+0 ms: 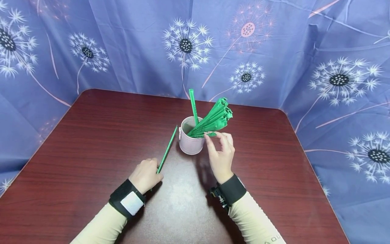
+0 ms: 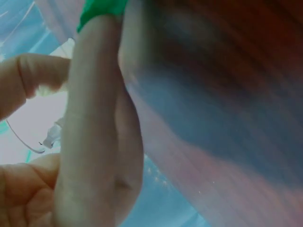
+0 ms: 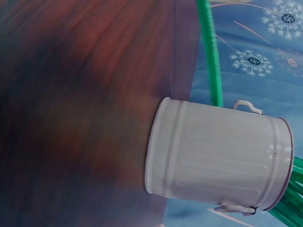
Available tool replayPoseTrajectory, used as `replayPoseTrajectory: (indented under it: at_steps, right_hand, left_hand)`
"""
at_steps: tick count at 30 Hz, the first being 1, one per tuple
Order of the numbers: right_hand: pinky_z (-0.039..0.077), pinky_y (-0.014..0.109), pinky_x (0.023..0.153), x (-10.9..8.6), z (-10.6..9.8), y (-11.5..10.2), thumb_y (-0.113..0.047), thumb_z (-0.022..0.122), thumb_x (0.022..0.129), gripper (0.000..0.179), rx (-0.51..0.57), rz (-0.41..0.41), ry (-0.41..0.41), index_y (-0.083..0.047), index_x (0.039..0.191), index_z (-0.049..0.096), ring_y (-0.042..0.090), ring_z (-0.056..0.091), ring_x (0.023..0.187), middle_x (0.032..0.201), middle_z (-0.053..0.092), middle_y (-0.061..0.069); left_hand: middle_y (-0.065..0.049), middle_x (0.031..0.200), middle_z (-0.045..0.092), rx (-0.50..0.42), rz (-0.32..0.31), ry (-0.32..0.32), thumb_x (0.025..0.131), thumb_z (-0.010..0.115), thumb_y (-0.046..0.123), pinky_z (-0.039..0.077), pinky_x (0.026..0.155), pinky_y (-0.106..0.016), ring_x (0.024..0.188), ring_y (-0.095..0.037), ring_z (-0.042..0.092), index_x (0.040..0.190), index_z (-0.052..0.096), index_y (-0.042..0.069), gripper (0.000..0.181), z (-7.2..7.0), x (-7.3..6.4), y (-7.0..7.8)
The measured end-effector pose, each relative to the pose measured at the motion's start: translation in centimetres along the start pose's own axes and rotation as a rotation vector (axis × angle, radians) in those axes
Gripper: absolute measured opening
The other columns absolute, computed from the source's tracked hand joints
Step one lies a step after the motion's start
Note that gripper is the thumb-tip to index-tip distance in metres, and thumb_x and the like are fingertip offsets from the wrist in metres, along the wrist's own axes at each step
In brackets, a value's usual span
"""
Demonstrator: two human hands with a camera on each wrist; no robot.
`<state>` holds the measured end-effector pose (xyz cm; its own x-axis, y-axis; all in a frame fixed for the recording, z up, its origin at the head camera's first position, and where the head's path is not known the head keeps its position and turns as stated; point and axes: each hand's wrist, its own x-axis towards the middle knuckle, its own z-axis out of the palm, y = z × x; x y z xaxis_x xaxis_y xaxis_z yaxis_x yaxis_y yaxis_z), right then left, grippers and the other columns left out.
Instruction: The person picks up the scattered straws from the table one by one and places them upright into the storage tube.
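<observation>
My left hand [image 1: 145,175] grips the lower end of a thin green wrapped straw [image 1: 168,148], which slants up toward the pail's left side. In the left wrist view a bit of green [image 2: 102,8] shows by the fingers. A small pale pink metal pail [image 1: 191,145] stands upright and holds a bundle of green wrapped straws [image 1: 214,117] leaning right. One separate straw [image 1: 193,103] leans against the pail's back rim. At the right rim, my right hand [image 1: 221,154] pinches the end of a low-lying green straw [image 1: 211,134] between thumb and fingers.
Everything rests on a dark red wooden table [image 1: 106,135]. Behind it hangs a blue dandelion-print cloth [image 1: 137,44]. Small handles, one [image 3: 234,209] clear in the right wrist view, stick out from the pail's sides. Both wrists wear black straps [image 1: 126,196].
</observation>
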<state>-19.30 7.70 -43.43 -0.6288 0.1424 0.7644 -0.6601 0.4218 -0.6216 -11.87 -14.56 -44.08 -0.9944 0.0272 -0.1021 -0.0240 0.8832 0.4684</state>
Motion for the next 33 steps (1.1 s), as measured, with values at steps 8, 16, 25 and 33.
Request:
replayPoseTrajectory:
  at_steps: [8,16,25,33]
  right_hand:
    - [0.042,0.024,0.074,-0.3,-0.1,-0.2,-0.002,0.077,0.083,0.025,0.000,0.113,0.020,0.005,0.100,0.060,0.026,0.057,0.080,0.083,0.065,0.016]
    - [0.042,0.025,0.070,-0.8,0.0,-0.7,0.001,0.075,0.084,0.024,0.071,0.120,0.021,0.004,0.079,0.051,0.013,0.054,0.075,0.078,0.060,0.015]
    - [0.047,0.027,0.067,-1.0,0.2,-1.8,-0.003,0.076,0.084,0.015,0.128,0.110,-0.149,-0.001,0.096,0.068,0.020,0.062,0.071,0.083,0.071,0.010]
    - [0.054,0.019,0.071,0.0,-0.1,-4.1,0.002,0.070,0.087,0.030,0.347,0.272,-0.203,0.005,0.117,0.064,0.003,0.067,0.082,0.097,0.072,0.023]
  left_hand:
    - [-0.005,0.077,0.062,-0.070,0.008,0.065,0.077,0.068,0.006,0.051,0.060,-0.035,0.068,-0.019,0.060,0.098,0.064,-0.002,0.023,-0.1,0.0,0.3]
    - [-0.005,0.083,0.064,-0.147,0.105,0.234,0.081,0.065,0.003,0.053,0.063,-0.034,0.071,-0.016,0.064,0.102,0.065,-0.001,0.022,-0.2,0.1,0.6]
    - [-0.006,0.089,0.066,-0.212,0.227,0.312,0.089,0.066,0.004,0.054,0.064,-0.028,0.073,-0.013,0.066,0.109,0.066,0.002,0.020,-0.5,-0.1,1.4]
    - [-0.007,0.097,0.068,-0.167,0.342,0.334,0.089,0.070,0.005,0.056,0.069,-0.033,0.083,-0.016,0.069,0.111,0.068,0.010,0.022,-0.2,0.1,1.7]
